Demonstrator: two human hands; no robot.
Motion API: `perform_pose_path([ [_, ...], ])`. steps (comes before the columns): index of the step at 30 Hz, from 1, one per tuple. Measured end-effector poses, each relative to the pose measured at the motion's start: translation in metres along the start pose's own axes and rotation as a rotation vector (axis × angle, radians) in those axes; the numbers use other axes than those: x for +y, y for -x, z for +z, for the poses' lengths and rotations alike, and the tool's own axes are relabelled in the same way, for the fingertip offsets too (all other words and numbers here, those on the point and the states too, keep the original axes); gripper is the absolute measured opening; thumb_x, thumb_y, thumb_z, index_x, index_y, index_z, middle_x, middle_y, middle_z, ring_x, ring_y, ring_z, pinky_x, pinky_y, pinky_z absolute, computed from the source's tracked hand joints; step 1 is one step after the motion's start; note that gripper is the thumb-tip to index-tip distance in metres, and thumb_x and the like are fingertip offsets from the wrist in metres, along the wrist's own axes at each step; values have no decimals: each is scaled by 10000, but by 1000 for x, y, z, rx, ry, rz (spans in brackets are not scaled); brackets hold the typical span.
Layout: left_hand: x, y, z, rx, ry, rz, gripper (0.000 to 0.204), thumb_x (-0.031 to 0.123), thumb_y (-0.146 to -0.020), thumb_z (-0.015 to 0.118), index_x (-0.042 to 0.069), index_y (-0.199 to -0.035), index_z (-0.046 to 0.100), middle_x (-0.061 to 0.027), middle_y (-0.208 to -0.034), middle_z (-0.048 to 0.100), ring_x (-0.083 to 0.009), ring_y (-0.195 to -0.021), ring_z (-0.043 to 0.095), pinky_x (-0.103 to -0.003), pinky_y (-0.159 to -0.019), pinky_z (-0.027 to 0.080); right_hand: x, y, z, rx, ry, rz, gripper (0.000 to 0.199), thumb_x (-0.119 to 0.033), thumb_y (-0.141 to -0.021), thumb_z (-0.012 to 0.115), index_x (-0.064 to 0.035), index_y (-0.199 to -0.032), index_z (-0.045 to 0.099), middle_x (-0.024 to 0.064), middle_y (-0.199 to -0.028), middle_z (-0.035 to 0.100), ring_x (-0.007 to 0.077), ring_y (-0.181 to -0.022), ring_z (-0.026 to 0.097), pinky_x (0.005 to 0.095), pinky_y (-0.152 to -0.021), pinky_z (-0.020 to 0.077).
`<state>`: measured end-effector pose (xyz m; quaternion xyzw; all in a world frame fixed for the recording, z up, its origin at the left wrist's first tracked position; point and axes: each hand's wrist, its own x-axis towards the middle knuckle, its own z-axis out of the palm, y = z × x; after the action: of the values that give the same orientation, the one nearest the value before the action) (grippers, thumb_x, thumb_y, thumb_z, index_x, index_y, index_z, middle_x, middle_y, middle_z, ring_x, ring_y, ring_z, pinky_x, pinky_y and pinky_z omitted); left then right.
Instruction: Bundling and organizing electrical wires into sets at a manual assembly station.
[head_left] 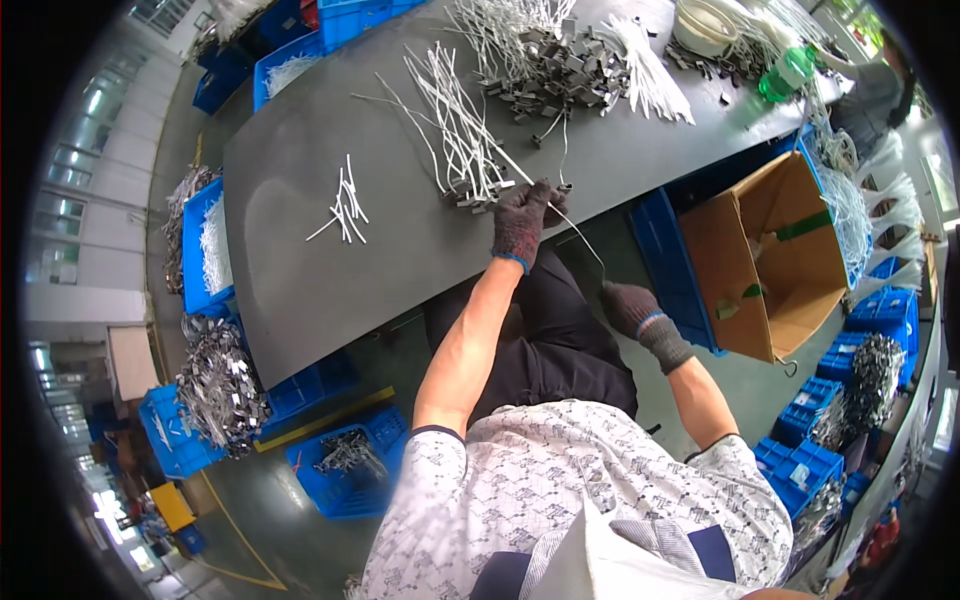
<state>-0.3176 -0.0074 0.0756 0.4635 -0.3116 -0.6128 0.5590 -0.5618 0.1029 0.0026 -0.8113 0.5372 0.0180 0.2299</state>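
Observation:
My left hand [520, 222], in a dark knitted glove with a blue cuff, is closed at the table's front edge. From its fingers a thin pale wire [586, 243] runs down to the right, off the table. My right hand [632, 309], gloved the same way with a grey cuff, is closed around the wire's lower end. A short white tube [516, 170] sticks out past my left fingertips. Just beyond that hand lies a bundle of white wires [448, 115] with dark metal clips [480, 190] at its near end. The wire's upper end is hidden by the glove.
On the dark table [290, 290] lie short white tubes [349, 212], a heap of dark clips [560, 75], a white tub [703, 27] and a green bottle [788, 73]. An open cardboard box [720, 240] stands to the right. Blue crates [340, 480] sit around.

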Motion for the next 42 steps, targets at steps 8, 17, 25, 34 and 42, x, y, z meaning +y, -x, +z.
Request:
perform_pose_path([
  [8, -3, 29, 1, -59, -329, -240, 276, 258, -964, 725, -16, -945, 742, -67, -854, 742, -131, -751, 699, -278, -683, 577, -53, 11, -40, 322, -410, -36, 216, -328, -970, 604, -142, -1066, 658, 192, -864, 700, 414, -829, 681, 498, -706, 544],
  [17, -7, 41, 10, -160, -257, 16, 221, 191, -954, 734, -23, -1000, 764, -27, -871, 741, -85, -791, 635, -273, -740, 531, -59, -49, -64, 756, -487, -269, 311, -143, -933, 636, 50, -1172, 589, 219, -1102, 665, 412, -778, 674, 465, -709, 560],
  [25, -14, 58, -10, -31, -301, 155, 295, 259, -968, 724, -10, -1088, 742, -37, -901, 740, -94, -817, 644, -276, -760, 530, -77, -106, -28, 789, -365, -415, 702, -48, -797, 721, 39, -1413, 395, 220, -1169, 668, 435, -984, 645, 475, -872, 538],
  [34, -4, -33, -86, 114, -453, 189, 369, 354, -964, 662, -11, -945, 713, -94, -774, 661, -142, -693, 616, -338, -649, 505, -89, -190, -52, 407, -951, 193, 448, -340, -1004, 586, -20, -1314, 546, 193, -964, 718, 372, -895, 697, 451, -806, 538],
  [42, 40, -61, -257, 862, -1200, 59, 240, 295, -879, 600, 114, -961, 734, -186, -886, 712, -400, -843, 703, -483, -737, 547, -34, -233, -62, 455, -310, 463, 486, -445, -925, 648, -86, -1253, 645, 281, -1272, 603, 431, -1095, 640, 506, -930, 514],
])
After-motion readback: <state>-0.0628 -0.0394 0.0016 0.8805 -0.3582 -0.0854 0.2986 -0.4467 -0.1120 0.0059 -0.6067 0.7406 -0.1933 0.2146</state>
